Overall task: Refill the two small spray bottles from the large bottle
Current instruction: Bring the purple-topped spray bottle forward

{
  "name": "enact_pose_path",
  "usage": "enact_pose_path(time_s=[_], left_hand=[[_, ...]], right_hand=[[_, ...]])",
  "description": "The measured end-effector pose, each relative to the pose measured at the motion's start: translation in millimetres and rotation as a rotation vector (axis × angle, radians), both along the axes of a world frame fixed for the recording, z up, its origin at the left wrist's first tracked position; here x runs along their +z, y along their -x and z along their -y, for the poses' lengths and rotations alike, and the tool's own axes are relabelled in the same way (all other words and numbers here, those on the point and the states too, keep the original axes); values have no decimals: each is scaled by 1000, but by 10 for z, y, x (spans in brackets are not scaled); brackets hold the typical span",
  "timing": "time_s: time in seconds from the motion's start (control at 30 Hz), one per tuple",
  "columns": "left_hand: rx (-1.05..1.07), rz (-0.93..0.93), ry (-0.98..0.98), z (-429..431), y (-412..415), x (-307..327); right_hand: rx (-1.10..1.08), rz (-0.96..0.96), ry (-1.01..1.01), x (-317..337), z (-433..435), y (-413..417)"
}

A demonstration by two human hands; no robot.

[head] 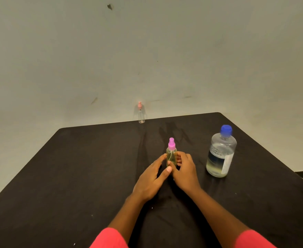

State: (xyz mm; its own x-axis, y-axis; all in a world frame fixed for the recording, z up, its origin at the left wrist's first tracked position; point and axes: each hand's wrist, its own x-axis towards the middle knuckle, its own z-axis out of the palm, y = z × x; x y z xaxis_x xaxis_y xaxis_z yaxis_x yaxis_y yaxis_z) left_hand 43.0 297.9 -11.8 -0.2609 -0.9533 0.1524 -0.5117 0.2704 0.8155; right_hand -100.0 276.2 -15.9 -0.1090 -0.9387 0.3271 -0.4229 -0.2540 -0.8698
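Note:
A small spray bottle (171, 153) with a pink-purple top stands upright in the middle of the black table (75, 167), holding yellowish liquid. My left hand (152, 179) touches its left side with fingers and thumb around its lower part. My right hand (184, 169) holds its right side, fingers curled round the body. The large clear bottle (219, 153) with a blue cap stands upright to the right, about a third full. A second small spray bottle (141, 113) with a pink top stands at the table's far edge, looking nearly empty.
A plain pale wall rises behind the table. The table's right edge runs diagonally past the large bottle, with floor visible beyond it. My red sleeves show at the bottom.

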Motion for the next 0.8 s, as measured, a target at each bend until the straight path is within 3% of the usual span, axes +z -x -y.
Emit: enact_pose_path(time_s=[0.27, 0.8], left_hand=[[-80, 71, 52, -80, 29, 36], [-212, 84, 22, -105, 282, 166]], right_hand=[[-62, -8, -15, 60, -180, 76], [-150, -280, -148, 249, -408, 315]])
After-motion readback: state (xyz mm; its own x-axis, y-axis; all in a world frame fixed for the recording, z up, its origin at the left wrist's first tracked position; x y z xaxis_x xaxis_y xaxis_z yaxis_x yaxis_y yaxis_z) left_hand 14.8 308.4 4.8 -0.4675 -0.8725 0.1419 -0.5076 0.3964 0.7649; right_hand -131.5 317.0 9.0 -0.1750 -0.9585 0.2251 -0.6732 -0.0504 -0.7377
